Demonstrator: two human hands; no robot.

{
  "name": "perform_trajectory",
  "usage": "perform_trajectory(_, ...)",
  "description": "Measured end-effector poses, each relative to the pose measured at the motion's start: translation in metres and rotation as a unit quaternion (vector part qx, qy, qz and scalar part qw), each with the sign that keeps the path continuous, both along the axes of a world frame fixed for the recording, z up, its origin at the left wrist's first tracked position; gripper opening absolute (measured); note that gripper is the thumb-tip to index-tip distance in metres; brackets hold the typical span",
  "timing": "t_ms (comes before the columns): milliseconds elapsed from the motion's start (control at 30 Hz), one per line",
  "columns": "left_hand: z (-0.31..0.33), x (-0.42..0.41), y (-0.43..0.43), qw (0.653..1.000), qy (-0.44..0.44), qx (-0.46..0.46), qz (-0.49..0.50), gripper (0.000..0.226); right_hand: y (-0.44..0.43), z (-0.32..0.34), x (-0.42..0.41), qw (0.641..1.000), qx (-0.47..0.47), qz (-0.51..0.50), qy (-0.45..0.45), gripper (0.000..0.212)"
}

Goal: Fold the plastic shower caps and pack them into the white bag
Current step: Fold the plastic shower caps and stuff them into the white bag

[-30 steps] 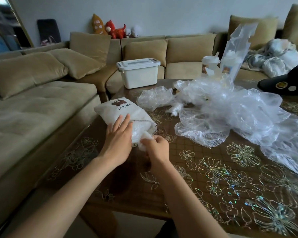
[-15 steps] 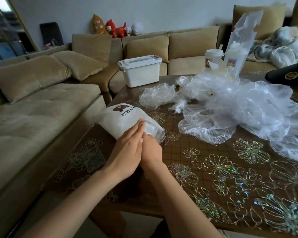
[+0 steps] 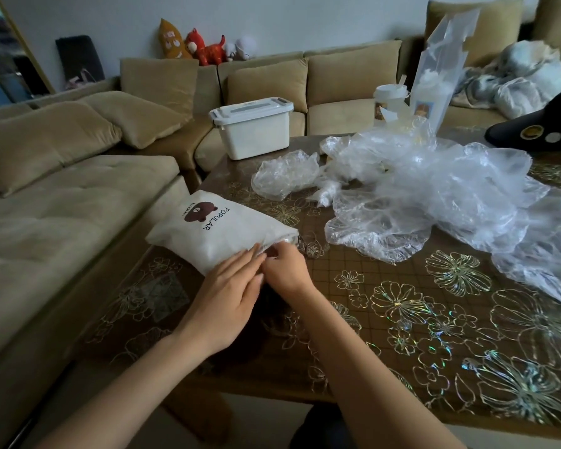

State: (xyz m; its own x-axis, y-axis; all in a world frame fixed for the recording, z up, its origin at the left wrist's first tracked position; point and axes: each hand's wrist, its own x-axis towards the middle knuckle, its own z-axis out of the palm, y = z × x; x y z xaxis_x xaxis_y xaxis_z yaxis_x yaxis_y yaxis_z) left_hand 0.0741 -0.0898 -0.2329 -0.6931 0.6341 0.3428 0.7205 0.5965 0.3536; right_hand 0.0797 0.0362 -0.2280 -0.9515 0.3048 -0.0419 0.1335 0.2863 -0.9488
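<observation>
The white bag [image 3: 208,234] lies flat near the table's left corner, printed side up, its mouth turned toward the person, with a bit of clear plastic showing at the opening. The left hand [image 3: 227,293] rests on the bag just behind the mouth, fingers straight and spread. The right hand [image 3: 285,270] is at the mouth with fingers curled inward; whether it pinches a cap or the bag's lip I cannot tell.

The step looks like tucking a folded cap inside. To do it well, press the bag down so it does not slide, push the cap deep, and squeeze the air out so it stays flat.

Many loose shower caps [image 3: 434,202] are heaped to the right on the table [image 3: 402,319], so much of the job probably remains. A white lidded box [image 3: 251,131] stands at the far edge.
</observation>
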Motion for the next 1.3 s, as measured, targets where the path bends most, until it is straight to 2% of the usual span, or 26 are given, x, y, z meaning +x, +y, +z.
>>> perform_trajectory(100,-0.013,-0.007,-0.008,0.995,0.05,-0.085,-0.015,0.063,0.019,0.0,0.001,0.989,-0.144,-0.027,-0.012,0.027)
perform_trajectory(167,-0.02,-0.008,-0.01,0.987,0.077,-0.137,-0.017,0.058,0.036,0.001,0.006,0.986,-0.149,-0.072,-0.012,0.034)
perform_trajectory(267,-0.023,-0.016,-0.007,0.99,0.079,-0.119,-0.016,0.063,0.064,0.008,0.015,0.976,-0.145,-0.163,0.02,0.035)
perform_trajectory(300,-0.024,-0.021,-0.005,0.992,0.064,-0.111,-0.021,0.064,0.074,0.008,0.02,0.974,-0.084,-0.209,0.025,0.032)
perform_trajectory(367,-0.023,-0.036,-0.006,0.994,0.039,-0.098,-0.028,0.049,0.088,0.002,0.028,0.955,0.117,-0.273,0.006,0.035)
perform_trajectory(400,-0.024,-0.044,-0.007,0.994,0.034,-0.095,-0.029,0.041,0.093,-0.003,0.033,0.94,0.199,-0.278,-0.01,0.041)
perform_trajectory(467,-0.024,-0.053,-0.002,0.995,0.029,-0.095,-0.014,0.04,0.099,-0.015,0.041,0.919,0.304,-0.244,-0.054,0.047)
perform_trajectory(567,-0.024,-0.049,0.007,0.992,0.096,-0.066,0.038,0.035,0.104,-0.023,0.045,0.899,0.38,-0.206,-0.078,0.032)
perform_trajectory(634,-0.026,-0.034,0.015,0.988,0.144,-0.013,0.056,0.026,0.109,-0.022,0.042,0.883,0.413,-0.211,-0.069,0.026)
perform_trajectory(734,-0.028,-0.005,0.034,0.988,0.139,0.06,0.01,0.02,0.119,-0.019,0.037,0.876,0.427,-0.216,-0.059,0.021)
perform_trajectory(801,-0.03,0.005,0.042,0.985,0.165,0.025,-0.047,0.029,0.123,-0.018,0.037,0.882,0.414,-0.22,-0.042,0.02)
perform_trajectory(867,-0.03,0.006,0.041,0.985,0.162,0.016,-0.063,0.031,0.12,-0.014,0.039,0.891,0.391,-0.23,-0.016,0.022)
perform_trajectory(1001,-0.03,0.007,0.033,0.991,0.102,0.084,0.015,0.033,0.114,0.004,0.049,0.928,0.304,-0.213,0.016,0.021)
perform_trajectory(1134,-0.029,0.007,0.031,0.99,0.102,0.097,0.005,0.053,0.114,0.033,0.076,0.99,0.127,-0.059,-0.005,0.016)
perform_trajectory(1234,-0.027,0.009,0.029,0.993,0.059,0.097,-0.02,0.078,0.114,0.045,0.099,0.998,0.007,0.065,0.004,0.019)
perform_trajectory(1301,-0.023,0.014,0.029,0.993,0.034,0.096,-0.051,0.087,0.115,0.044,0.106,0.988,-0.099,0.117,0.013,0.021)
